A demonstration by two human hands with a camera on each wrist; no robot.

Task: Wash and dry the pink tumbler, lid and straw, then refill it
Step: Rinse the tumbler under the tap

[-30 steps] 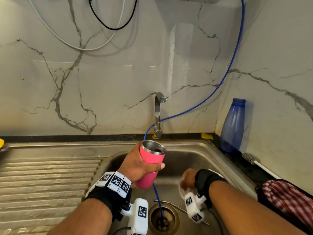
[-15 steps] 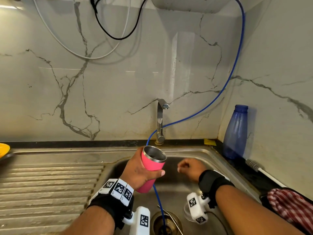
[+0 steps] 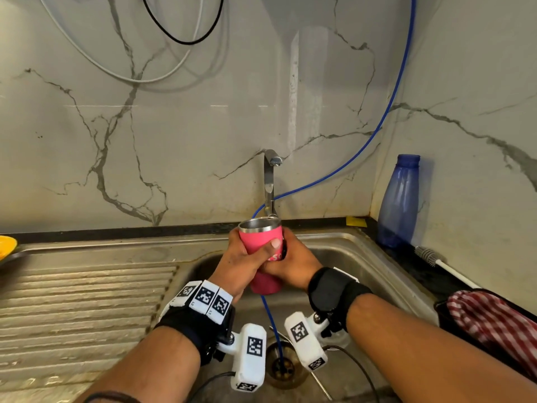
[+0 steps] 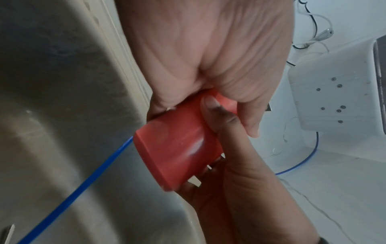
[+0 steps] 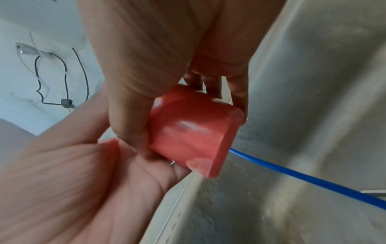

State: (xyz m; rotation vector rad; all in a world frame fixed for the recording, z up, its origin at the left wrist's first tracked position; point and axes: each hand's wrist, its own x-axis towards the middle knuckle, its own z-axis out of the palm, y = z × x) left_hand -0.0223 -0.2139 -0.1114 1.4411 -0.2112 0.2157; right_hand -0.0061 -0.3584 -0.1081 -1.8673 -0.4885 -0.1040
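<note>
Grey-veined marble walls (image 3: 203,135) meet in a corner – below them a steel sink (image 3: 343,242) with ribbed drainboard (image 3: 81,298), bright daylight.

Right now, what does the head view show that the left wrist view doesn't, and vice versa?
Head view only: the pink tumbler's open steel rim, the curved chrome tap behind it, the blue plastic bottle in the corner, the red checked cloth and the sink drain.

Left wrist view only: the tumbler's flat pink base, and the white box mounted on the wall.

Both: the left hand and right hand gripping the tumbler over the steel sink, and the thin blue tube.
</note>
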